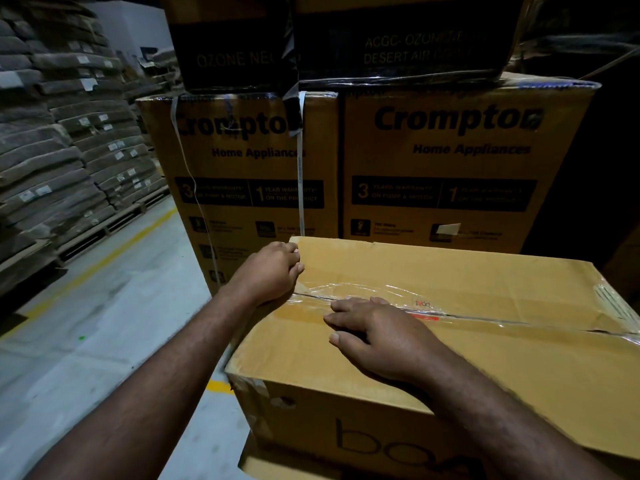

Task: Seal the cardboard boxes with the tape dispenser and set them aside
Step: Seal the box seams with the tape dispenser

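A brown cardboard box (467, 375) with closed top flaps fills the lower right of the head view. Clear tape (367, 294) runs along its centre seam, wrinkled near the left end. My left hand (268, 271) is at the box's left edge, fingers curled over the edge where the tape ends. My right hand (377, 336) lies flat on the top, fingers spread, pressing beside the seam. No tape dispenser is in view.
Two tall Crompton cartons (450, 161) stand right behind the box, with darker cartons (398, 46) stacked on top. Stacks of grey sacks (52, 150) on pallets line the left. Grey floor (104, 341) with yellow lines lies between. Another box edge (277, 469) shows beneath.
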The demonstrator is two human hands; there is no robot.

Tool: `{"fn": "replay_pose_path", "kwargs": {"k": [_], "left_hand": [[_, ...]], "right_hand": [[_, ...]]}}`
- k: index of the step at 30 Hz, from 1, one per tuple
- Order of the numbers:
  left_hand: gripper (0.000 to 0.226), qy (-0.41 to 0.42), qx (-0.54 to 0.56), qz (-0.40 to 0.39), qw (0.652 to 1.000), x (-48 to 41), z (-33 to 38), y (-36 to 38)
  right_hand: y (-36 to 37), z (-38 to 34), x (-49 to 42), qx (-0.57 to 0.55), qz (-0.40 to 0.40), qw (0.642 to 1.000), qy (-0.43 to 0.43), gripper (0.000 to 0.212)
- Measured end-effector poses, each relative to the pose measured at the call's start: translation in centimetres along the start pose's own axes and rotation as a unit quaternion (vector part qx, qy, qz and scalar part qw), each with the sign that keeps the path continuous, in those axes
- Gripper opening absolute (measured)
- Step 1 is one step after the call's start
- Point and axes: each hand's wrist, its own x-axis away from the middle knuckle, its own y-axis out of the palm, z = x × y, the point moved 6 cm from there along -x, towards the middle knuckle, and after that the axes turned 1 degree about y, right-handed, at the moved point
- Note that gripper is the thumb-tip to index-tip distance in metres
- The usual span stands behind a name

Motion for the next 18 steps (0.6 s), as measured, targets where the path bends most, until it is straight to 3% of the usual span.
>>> {"fn": "replay_pose_path", "kwargs": {"k": [10, 14, 18], "left_hand": [[0.065, -0.057, 0.055, -0.103, 0.992, -5.1, -0.5, 1.6], [0.061, -0.091, 0.124, -0.084, 0.984, -6.1, -0.1, 2.2], [0.054, -0.093, 0.136, -0.048, 0.985, -5.5, -0.2, 2.2]], "right_hand": [[-0.2, -0.7, 0.6, 0.036, -0.005, 0.999, -0.009, 0.048], [-0.8, 0.3, 0.7, 0.027, 0.008, 1.000, 0.015, 0.048], [-3.3, 4.4, 3.0, 0.047, 0.023, 0.993, 0.101, 0.047]]}}
